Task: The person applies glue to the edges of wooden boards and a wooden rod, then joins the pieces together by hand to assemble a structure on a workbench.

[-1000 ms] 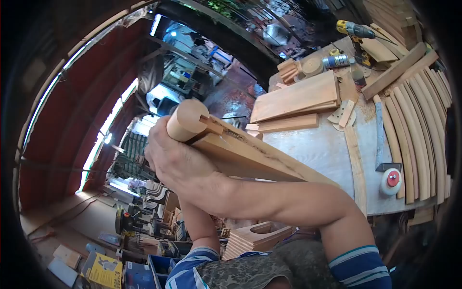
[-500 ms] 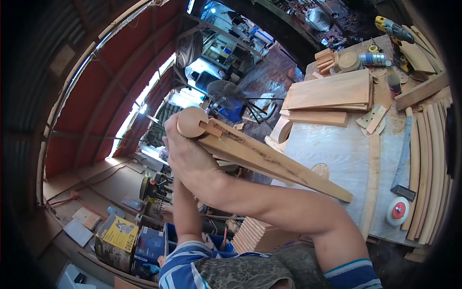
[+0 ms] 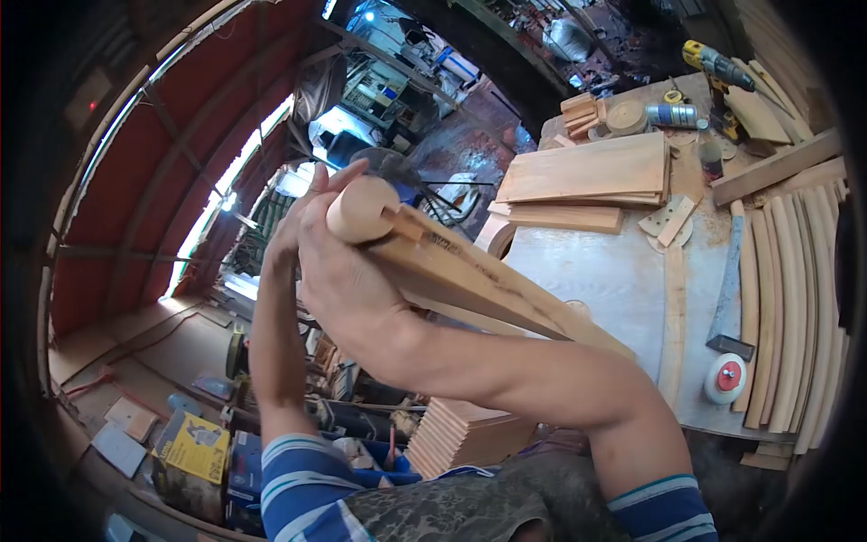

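A long, tapered wooden piece (image 3: 506,280) runs from upper left to lower right, with a round wooden end (image 3: 361,210) notched on its right side. My right hand (image 3: 341,271) is wrapped round that end from the left and below; its fingers are mostly hidden behind the wood. Behind it, my left hand (image 3: 316,188) is raised beside the round end, its fingers stretched out and apart. The lower part of the wood passes behind my right forearm.
A worktable (image 3: 623,298) on the right bears stacked boards (image 3: 587,169), curved slats (image 3: 795,298), a hammer (image 3: 727,289), a drill (image 3: 718,68) and a spray can (image 3: 671,115). A yellow box (image 3: 194,447) stands at lower left, near stacked wooden blocks (image 3: 461,434).
My left hand and forearm have come out to the left, with fingers now showing above the round end. The view has shifted, and the background sits further left.
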Available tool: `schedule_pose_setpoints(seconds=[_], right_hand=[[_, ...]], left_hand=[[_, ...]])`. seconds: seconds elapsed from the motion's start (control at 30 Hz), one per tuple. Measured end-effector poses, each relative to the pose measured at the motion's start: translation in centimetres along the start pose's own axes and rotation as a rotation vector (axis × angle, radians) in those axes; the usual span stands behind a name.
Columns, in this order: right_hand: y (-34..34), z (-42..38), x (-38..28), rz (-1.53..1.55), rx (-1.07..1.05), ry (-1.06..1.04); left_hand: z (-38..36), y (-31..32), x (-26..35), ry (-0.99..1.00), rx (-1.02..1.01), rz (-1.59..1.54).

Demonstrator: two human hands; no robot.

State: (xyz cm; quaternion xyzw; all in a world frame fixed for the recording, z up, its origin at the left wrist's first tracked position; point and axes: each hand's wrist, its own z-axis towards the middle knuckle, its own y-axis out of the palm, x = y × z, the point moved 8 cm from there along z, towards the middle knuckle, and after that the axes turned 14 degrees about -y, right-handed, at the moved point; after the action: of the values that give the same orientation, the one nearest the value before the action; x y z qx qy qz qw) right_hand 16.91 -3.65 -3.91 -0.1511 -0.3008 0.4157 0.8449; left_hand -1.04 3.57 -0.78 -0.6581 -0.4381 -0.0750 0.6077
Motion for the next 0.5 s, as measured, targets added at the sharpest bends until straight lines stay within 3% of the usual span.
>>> schedule_pose_setpoints(seconds=[0.1, 0.13, 0.3, 0.43, 0.5], right_hand=[[0.3, 0.6, -0.3, 0.014, 0.020, -0.006], [0.1, 0.4, 0.1, 0.002, 0.012, -0.013], [-1.0, -0.1, 0.8, -0.091, 0.041, 0.022], [0.5, 1.3, 1.0, 0.035, 0.072, 0.053], [0.2, 1.6, 2.3, 0.154, 0.127, 0.086]], left_hand=[[0.5, 0.0, -0.1, 0.021, -0.049, -0.012], [-0.8, 0.9, 1.2, 0.104, 0.040, 0.135], [-1.8, 1.8, 1.5, 0.070, -0.002, 0.006], [-3.3, -1.5, 1.9, 0.608, 0.271, 0.086], [-3.8, -2.3, -0.8, 0.787, 0.305, 0.174]])
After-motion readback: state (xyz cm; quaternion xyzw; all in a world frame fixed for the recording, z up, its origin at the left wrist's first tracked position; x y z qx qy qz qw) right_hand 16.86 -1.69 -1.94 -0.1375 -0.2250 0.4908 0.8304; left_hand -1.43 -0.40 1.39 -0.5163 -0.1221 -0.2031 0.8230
